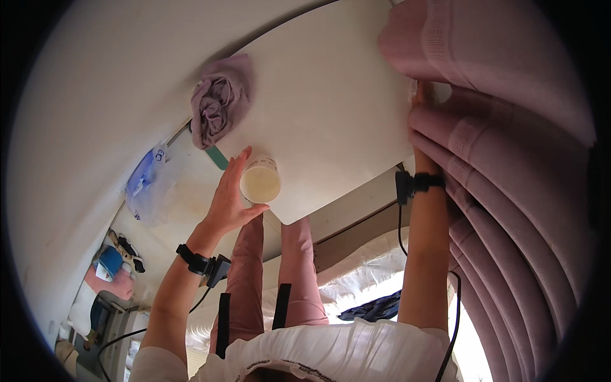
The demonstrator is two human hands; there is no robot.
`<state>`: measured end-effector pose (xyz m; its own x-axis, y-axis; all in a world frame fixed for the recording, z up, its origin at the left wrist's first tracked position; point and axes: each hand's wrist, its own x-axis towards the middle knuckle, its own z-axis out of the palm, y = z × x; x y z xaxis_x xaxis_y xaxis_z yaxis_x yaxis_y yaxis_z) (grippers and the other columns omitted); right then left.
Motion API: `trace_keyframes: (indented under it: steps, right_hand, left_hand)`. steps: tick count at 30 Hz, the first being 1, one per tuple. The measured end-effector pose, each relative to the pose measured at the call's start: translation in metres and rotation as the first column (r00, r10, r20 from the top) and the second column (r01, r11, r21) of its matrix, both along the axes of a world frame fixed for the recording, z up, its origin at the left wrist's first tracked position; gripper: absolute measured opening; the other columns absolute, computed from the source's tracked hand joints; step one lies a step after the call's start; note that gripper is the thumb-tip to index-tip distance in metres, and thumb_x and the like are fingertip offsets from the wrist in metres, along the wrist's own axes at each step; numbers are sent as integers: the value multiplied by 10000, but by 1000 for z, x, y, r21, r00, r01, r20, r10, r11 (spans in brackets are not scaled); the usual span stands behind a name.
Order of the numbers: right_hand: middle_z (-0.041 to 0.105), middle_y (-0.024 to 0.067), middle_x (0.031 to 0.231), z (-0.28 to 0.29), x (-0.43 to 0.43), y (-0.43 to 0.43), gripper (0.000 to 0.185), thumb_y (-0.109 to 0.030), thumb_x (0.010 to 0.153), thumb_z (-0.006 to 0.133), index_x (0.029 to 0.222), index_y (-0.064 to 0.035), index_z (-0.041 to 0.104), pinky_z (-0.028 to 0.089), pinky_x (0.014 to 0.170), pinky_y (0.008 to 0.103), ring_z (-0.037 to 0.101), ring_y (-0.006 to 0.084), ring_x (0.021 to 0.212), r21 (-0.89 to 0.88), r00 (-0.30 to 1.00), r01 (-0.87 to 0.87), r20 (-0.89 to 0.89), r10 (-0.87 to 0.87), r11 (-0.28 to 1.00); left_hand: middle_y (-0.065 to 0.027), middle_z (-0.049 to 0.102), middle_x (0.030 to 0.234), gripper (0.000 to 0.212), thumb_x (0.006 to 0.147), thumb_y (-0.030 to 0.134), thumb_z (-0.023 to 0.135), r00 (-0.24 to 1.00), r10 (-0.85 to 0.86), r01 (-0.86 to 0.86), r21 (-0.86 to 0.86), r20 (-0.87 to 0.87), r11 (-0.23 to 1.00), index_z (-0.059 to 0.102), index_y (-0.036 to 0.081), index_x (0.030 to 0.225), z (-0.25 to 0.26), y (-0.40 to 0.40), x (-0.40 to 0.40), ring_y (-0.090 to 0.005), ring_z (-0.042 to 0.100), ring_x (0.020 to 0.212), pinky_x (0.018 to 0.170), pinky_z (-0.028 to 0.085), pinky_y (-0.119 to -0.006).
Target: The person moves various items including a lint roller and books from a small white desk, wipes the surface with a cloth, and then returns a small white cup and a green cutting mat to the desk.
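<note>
A paper cup [260, 184] with pale yellowish contents stands upright near the corner of a white tabletop [329, 105]. My left hand [234, 196] curves around its left side, with fingers and thumb spread apart. Gaps show between the fingers and the cup's rim; touch lower down cannot be made out. My right hand [422, 93] reaches to the table's right edge, among the folds of a pink curtain [496, 143]. The curtain covers much of that hand. Beside its fingers shows a small whitish thing [442, 91], too unclear to name.
A crumpled mauve towel [220, 107] lies at the table's left edge, near a green flat object [217, 158]. Further left are a blue and clear plastic bag [148, 181], a pair of shoes [126, 250] and a pink soft item [117, 282]. Cables trail from both wrist-worn devices.
</note>
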<state>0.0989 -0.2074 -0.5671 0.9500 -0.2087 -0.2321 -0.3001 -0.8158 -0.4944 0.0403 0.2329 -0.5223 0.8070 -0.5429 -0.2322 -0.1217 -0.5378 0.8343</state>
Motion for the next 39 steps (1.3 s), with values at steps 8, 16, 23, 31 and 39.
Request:
trace_keyframes:
  steps: [8,16,23,31,39]
  right_hand:
    - [453,184,1410,-22,-48,12,377,-71,967,459,1341,-23,478,324,1086,407,416,299,1308,-228,954,-8,291,76,974]
    - [615,166,1111,-86,129,14,278,-100,937,492,1200,-45,562,427,927,423,558,333,1084,-875,891,-444,-409,196,194]
    - [397,161,1468,-53,158,138,448,-90,972,430,1420,-107,417,222,1145,454,312,322,1395,-158,828,-245,480,291,957]
    - [486,75,1402,-31,54,195,458,-75,893,561,1343,-136,501,324,1088,430,429,279,1309,-31,750,-521,459,476,853]
    - [458,33,1439,2,-41,181,471,-24,895,535,1344,-165,519,304,1123,389,388,211,1357,121,819,-570,164,550,813]
  left_hand:
    - [-180,316,1507,1184,596,135,866,997,52,-56,-66,-53,996,105,75,1502,3,2,6,-360,337,1374,1150,219,-521]
    - [-192,340,1493,1243,571,130,889,999,31,-31,6,-38,1000,68,74,1503,2,-9,1,-365,371,1353,1099,332,-439]
    - [-133,321,1508,1131,610,167,851,971,151,-143,58,-183,988,149,71,1492,-1,12,-10,-348,327,1375,1147,271,-454]
    - [-111,352,1487,1081,591,199,863,958,237,-235,31,-159,971,238,93,1466,4,-14,-5,-329,352,1357,1151,270,-449]
    - [-102,387,1470,981,618,159,874,928,309,-320,-16,-209,947,306,78,1413,1,-15,-9,-283,419,1324,1070,373,-389]
